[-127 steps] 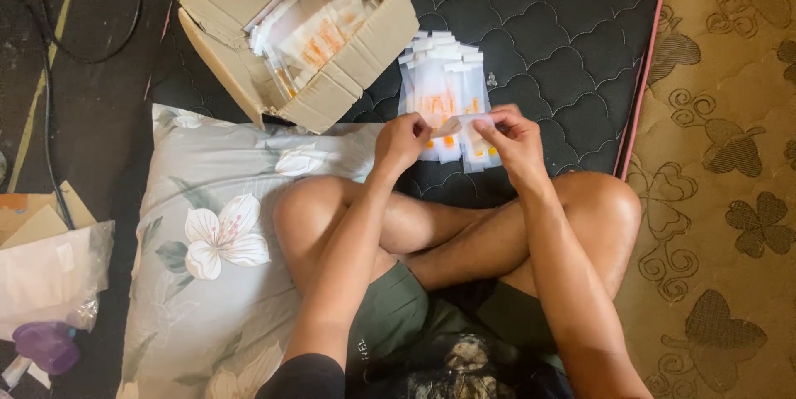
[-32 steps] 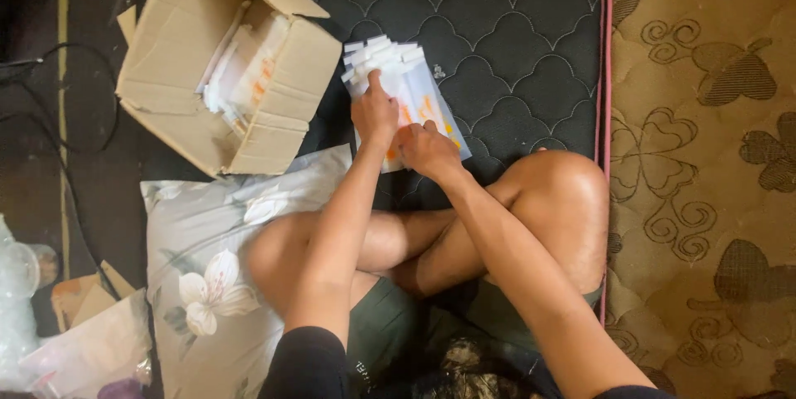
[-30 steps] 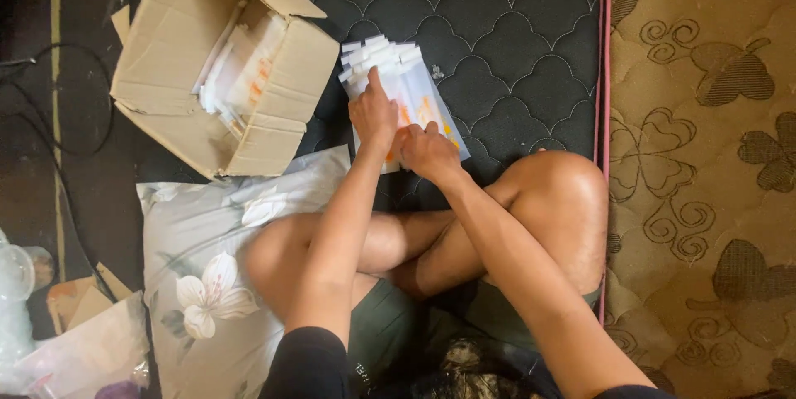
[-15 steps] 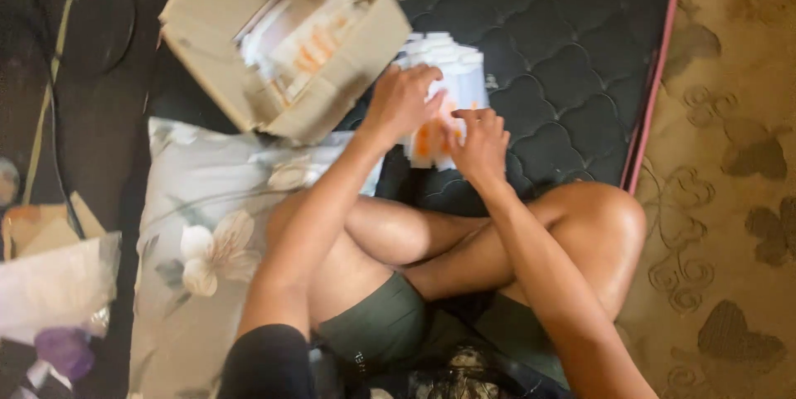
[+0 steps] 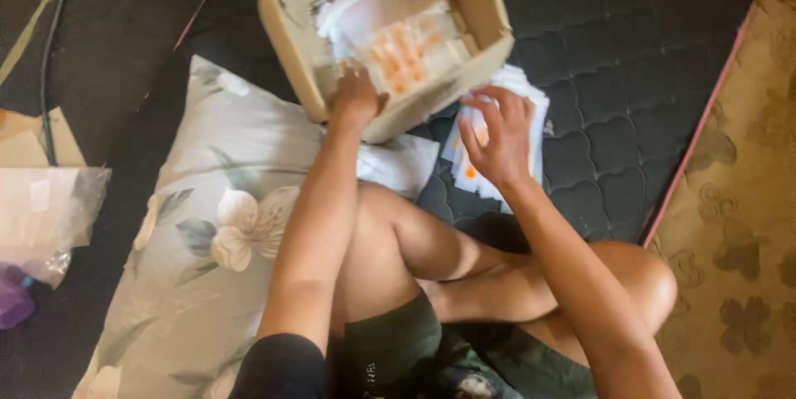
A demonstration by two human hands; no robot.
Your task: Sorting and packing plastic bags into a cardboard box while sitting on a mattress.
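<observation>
Your left hand point(image 5: 356, 96) reaches into the cardboard box point(image 5: 485, 9), fingers curled down on the clear packets point(image 5: 402, 47) with orange marks that fill it; whether they pinch one you cannot tell. Just right of the box, your right hand point(image 5: 496, 138) rests on a stack of the same packets point(image 5: 531, 113) lying on the dark quilted mattress point(image 5: 630, 59), fingers spread over the top one. Below the box lies a flowered pillow point(image 5: 215, 233), touching the box's near corner.

Box point(image 5: 477, 1) left of stack point(image 5: 531, 117) (packets, seemingly)
</observation>
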